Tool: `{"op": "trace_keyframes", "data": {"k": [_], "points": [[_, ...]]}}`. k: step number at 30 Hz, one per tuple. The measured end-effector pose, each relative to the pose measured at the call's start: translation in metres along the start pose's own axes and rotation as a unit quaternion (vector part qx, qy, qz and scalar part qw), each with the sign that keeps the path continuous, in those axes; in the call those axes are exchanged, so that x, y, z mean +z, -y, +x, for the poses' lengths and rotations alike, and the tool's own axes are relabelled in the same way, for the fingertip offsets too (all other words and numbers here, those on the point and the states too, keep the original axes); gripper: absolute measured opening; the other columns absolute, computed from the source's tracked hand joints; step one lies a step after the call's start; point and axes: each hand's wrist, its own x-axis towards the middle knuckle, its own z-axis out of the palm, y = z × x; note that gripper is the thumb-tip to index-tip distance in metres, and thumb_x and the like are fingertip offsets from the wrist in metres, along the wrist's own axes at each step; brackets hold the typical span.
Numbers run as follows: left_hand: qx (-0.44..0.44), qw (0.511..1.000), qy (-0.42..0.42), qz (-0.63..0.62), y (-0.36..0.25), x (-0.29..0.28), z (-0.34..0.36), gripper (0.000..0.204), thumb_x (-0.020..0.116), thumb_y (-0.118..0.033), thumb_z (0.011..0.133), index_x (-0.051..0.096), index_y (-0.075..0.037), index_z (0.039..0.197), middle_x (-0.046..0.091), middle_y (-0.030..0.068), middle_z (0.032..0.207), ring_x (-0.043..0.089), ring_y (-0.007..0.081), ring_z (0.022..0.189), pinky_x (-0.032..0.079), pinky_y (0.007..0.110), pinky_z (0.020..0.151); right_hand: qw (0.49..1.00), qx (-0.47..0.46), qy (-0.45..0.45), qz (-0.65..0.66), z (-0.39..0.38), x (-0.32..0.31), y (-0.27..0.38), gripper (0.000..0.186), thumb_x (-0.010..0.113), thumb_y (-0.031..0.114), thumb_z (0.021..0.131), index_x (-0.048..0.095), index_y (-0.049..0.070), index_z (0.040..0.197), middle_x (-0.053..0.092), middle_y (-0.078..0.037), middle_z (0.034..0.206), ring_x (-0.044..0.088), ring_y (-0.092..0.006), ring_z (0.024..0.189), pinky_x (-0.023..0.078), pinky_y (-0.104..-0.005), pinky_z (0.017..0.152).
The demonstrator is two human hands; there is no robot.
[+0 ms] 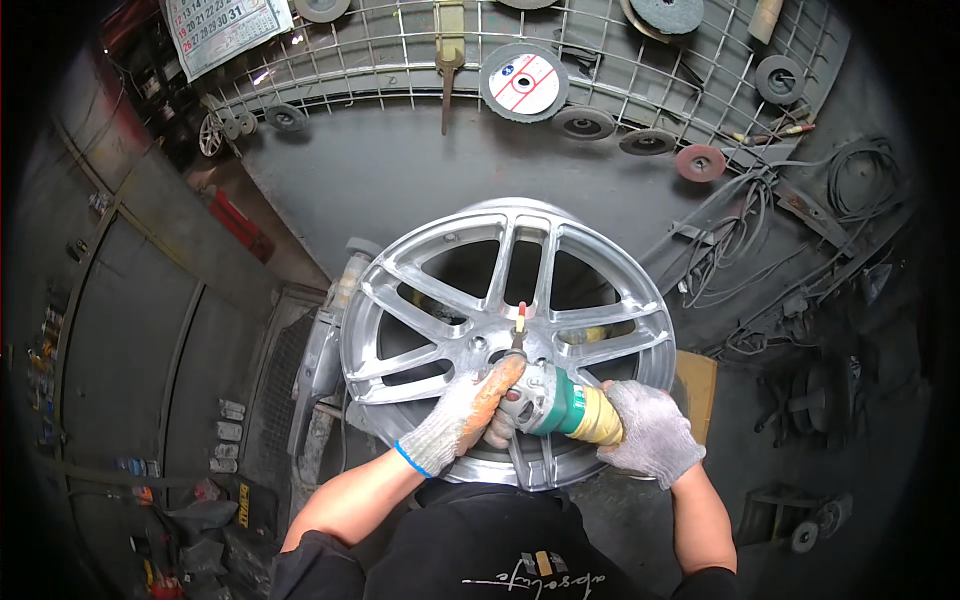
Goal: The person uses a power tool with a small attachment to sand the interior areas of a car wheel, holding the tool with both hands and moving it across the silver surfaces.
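A silver alloy wheel (528, 265) with split spokes lies face up at the center. My left hand (462, 415), in a stained knit glove with a blue cuff, is closed round the metal head of a green power grinder (562, 402) over the wheel's lower middle. Its thumb rests beside a slim piece with a red-and-yellow tip (521, 318) above the hub; whether that piece is fixed to the grinder I cannot tell. My right hand (650, 430), also gloved, grips the grinder's rear, which is wrapped in yellow. The underside of the grinder is hidden.
Several discs (525, 85) hang on a wire grid behind the bench (350, 160). Cable coils (860, 175) hang at right, near cardboard (697, 385). Another grey tool (322, 350) stands left of the wheel. A dark panel (130, 360) with small items lines the far left.
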Motion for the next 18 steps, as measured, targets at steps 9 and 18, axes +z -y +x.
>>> {"op": "trace_keyframes", "data": {"k": [9,18], "points": [[-0.026,0.999,0.029,0.003,-0.016,-0.019,-0.007,0.032,0.068,-0.042,0.096,0.058,-0.012,0.089,0.052,-0.0022,0.066,0.049,0.0108,0.051,0.038,0.027,0.043,1.000,-0.002,-0.031,-0.002,0.006,0.009,0.017,0.069,0.084,0.030,0.060,0.062,0.010,0.122,0.068,-0.010,0.104,0.068,-0.0312,0.096,0.052,-0.0453,0.084],[-0.001,0.998,-0.004,0.057,-0.018,-0.001,-0.021,0.037,0.064,-0.047,0.098,0.055,-0.013,0.086,0.048,-0.0041,0.061,0.045,0.0089,0.045,0.033,0.025,0.040,0.998,0.008,-0.054,-0.003,-0.008,0.010,0.026,0.073,0.085,0.028,0.056,0.062,0.010,0.123,0.068,-0.010,0.106,0.068,-0.0311,0.098,0.051,-0.0443,0.089]]}}
